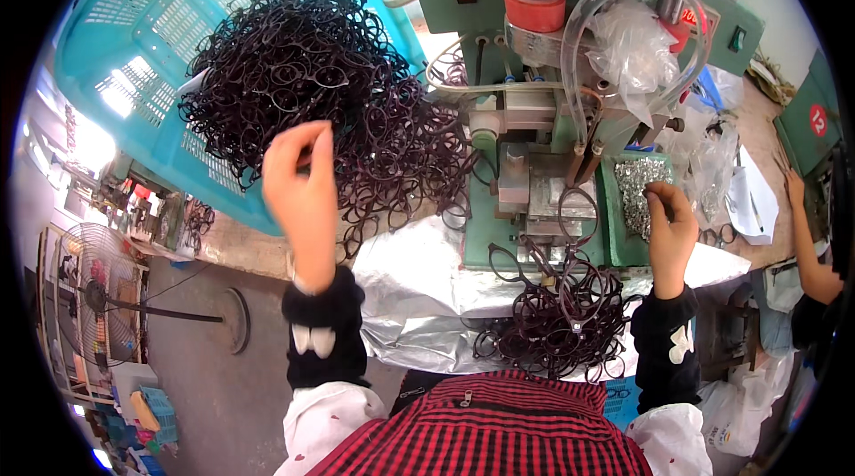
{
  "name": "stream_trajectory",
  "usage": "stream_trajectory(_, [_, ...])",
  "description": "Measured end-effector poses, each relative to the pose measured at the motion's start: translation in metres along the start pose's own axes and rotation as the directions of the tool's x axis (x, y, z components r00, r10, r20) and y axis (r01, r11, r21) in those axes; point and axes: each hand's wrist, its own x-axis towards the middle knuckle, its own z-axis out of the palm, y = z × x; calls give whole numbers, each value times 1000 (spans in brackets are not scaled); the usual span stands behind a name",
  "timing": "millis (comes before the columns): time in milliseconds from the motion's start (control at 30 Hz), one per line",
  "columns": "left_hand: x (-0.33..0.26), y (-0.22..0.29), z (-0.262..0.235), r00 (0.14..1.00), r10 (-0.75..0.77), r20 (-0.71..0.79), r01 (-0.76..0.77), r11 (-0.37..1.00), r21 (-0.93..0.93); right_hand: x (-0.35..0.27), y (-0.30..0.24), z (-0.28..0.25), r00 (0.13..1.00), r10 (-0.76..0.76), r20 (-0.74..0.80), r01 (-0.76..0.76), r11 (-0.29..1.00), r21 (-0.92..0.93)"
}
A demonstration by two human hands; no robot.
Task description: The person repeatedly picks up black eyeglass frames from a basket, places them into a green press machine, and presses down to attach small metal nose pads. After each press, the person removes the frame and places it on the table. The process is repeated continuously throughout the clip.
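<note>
My left hand [301,187] is raised before a big heap of dark eyeglass frames [285,66], its thumb and fingers curled together. Whatever those fingers hold, if anything, does not show against the heap. Over the right edge of a green tray [614,240] filled with small silvery metal parts [639,191], my right hand [674,231] is closed in a pinch; what is in it is too small to make out. Between the hands, one dark eyeglass frame [579,194] stands at the metal fixture [548,191] of a green press. More frames [557,325] are bunched just above my lap.
A turquoise basket [116,120] leans behind the heap at the left. The press's red-collared column [534,8] and a clear hose [574,48] rise over the fixture. Silver foil [410,271] covers the bench's front edge. At the far right is another person's arm [806,240].
</note>
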Motion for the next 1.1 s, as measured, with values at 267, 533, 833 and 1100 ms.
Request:
stream_trajectory(267, [5,-114,109,954,-219,202,0,677,736,-4,11,7,999,-29,33,32,997,-76])
stream_trajectory(533, [-47,-25,51,997,-76,8,75,948,-308,-55,15,-51,984,-23,-175,-5,987,-159])
stream_trajectory(833, [-92,-21,85,748,-517,416,663,553,-505,5,-87,39,974,-71,214,-10,935,356])
stream_trajectory(1100, [-106,2,71,865,-433,255,487,599,-636,-6,-90,55,967,128,222,-229,822,522])
